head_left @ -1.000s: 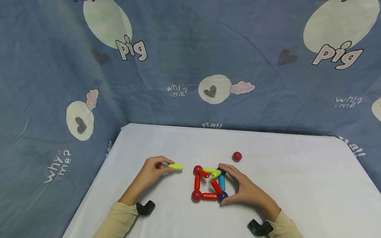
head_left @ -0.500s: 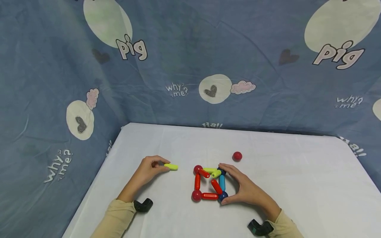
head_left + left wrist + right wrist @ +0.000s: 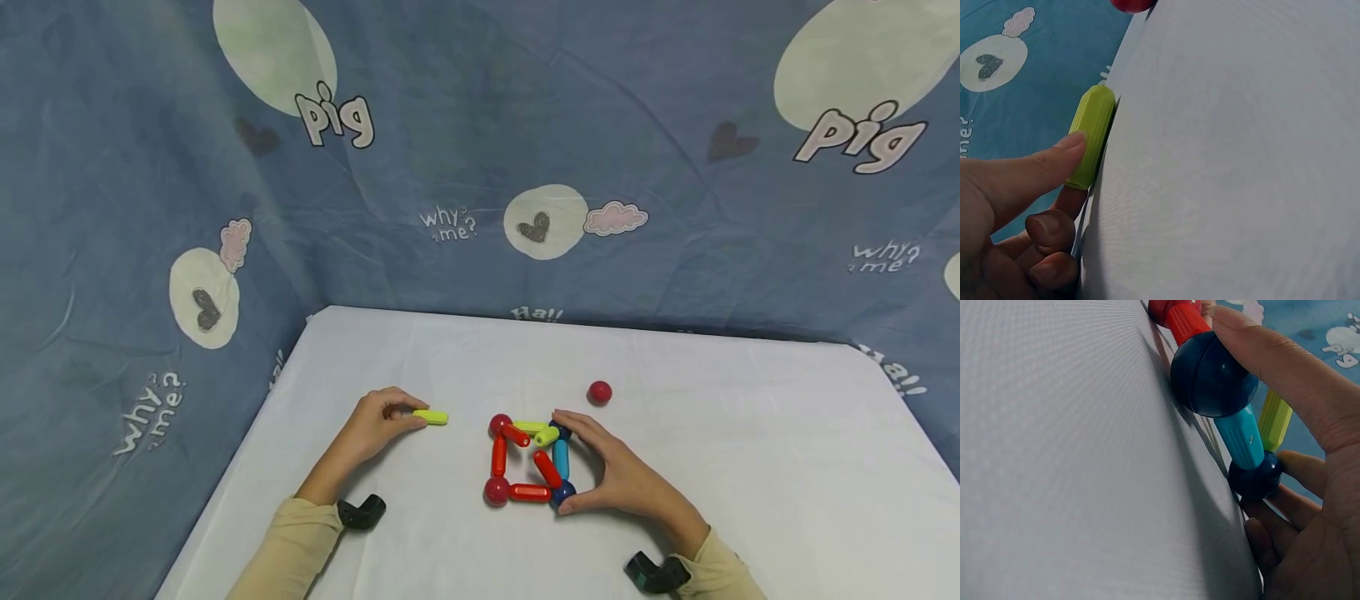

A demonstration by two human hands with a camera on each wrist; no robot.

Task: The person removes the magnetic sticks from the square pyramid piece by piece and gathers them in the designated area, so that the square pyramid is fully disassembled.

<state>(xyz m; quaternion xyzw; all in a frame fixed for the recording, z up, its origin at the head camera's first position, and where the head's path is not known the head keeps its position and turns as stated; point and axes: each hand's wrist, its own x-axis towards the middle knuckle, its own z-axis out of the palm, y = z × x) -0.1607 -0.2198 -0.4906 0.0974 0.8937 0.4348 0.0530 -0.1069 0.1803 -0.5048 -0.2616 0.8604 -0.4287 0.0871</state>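
My left hand pinches a yellow-green magnetic rod between thumb and fingers, low over the white table and left of a ball-and-rod square. Two red balls form the square's left corners, two dark blue balls its right ones. Red rods, a light blue rod and a yellow-green rod join them. Further rods, two red and one yellow-green, stick up from corners, leaning inward. My right hand spans the blue side, thumb on the near blue ball, fingers at the far one.
A loose red ball lies behind the square, to its right. Blue printed cloth hangs behind and left of the white table. Each wrist wears a black camera mount.
My left hand has drawn back a little to the left with the yellow-green rod, away from the square. The right hand keeps its grip in the same place.
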